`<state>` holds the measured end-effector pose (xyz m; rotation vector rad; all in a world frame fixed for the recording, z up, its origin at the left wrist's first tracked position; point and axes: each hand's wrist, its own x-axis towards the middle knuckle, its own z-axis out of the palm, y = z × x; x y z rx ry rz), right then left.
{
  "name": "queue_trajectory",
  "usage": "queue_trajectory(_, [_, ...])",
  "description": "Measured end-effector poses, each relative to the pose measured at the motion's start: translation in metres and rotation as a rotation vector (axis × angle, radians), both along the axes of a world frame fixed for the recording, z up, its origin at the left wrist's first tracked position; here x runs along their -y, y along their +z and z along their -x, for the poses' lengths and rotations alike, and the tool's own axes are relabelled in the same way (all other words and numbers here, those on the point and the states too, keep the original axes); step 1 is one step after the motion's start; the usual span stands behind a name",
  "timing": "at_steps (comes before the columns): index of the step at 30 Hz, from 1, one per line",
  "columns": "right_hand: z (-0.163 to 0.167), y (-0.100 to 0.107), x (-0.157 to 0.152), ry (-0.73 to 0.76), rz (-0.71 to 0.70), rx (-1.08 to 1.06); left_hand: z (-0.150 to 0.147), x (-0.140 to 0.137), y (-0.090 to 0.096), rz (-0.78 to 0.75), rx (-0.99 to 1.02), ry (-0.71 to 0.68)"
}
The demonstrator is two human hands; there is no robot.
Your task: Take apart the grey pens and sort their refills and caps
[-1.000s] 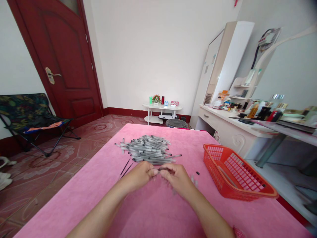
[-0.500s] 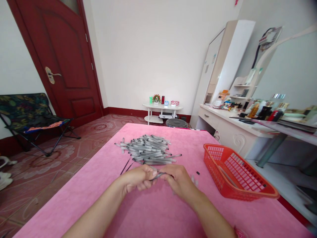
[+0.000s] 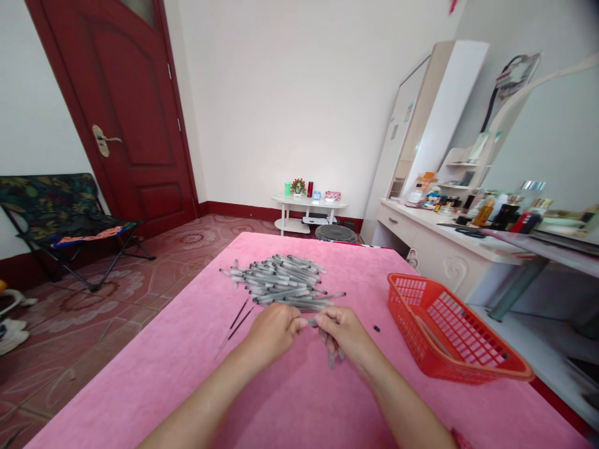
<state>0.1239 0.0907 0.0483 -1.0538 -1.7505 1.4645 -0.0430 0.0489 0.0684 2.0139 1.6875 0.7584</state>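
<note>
Left grip (image 3: pixel 276 329) and right grip (image 3: pixel 345 333) pinch close together, bare forearms (image 3: pixel 206 383) slanting inward.

Grey piece (image 3: pixel 311 322) pinched between left hand (image 3: pixel 276 330) and right hand (image 3: pixel 344 330): ends hidden by fingers, too small to tell what. Clear bits (image 3: pixel 333 360) under right hand partly covered, blurred, count unclear. Pens (image 3: pixel 281 280) overlap, lower ones buried, near side partly behind hands. Black bit (image 3: pixel 377 328) too small to identify. Basket (image 3: pixel 486 377): near wall hides some of inside; strip (image 3: pixel 435 335) in it unclear. Forearms (image 3: pixel 210 386), counter (image 3: pixel 299 405), cuff (image 3: pixel 461 439) cut at bottom; chair (image 3: pixel 47 199), shoes (image 3: pixel 12 333) at left; door (image 3: pixel 121 93) at top; mirror (image 3: pixel 552 131) at right. Bottle (image 3: pixel 484 212) labels unreadable.
</note>
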Motion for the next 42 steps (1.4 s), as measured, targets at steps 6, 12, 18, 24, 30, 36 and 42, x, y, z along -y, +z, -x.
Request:
queue_trajectory(6, [-0.003,0.008,0.006,0.011,-0.340,0.058,0.009,-0.004,-0.008,0.389,0.454,-0.167])
queue_trajectory(12, [-0.008,0.019,0.010,0.141,-0.844,0.096,0.026,-0.005,-0.008,0.845,0.737,-0.422])
queue_trajectory(18, [-0.001,0.003,0.003,-0.174,-0.372,-0.092,0.009,-0.001,0.006,-0.009,0.266,-0.061])
queue_trajectory(24, [-0.004,-0.006,-0.006,-0.408,0.238,-0.529,-0.003,0.008,0.011,-0.419,0.221,0.073])
queue_trajectory(30, [0.010,-0.005,0.009,-0.220,0.418,-0.559,-0.013,-0.005,-0.012,-0.073,0.998,0.004])
queue_trajectory(36, [0.016,-0.003,0.022,0.065,0.544,-0.527,-0.016,-0.001,-0.015,0.013,1.323,-0.105])
queue_trajectory(42, [0.015,0.000,0.028,0.292,0.611,-0.524,-0.018,-0.001,-0.018,0.093,1.467,-0.067])
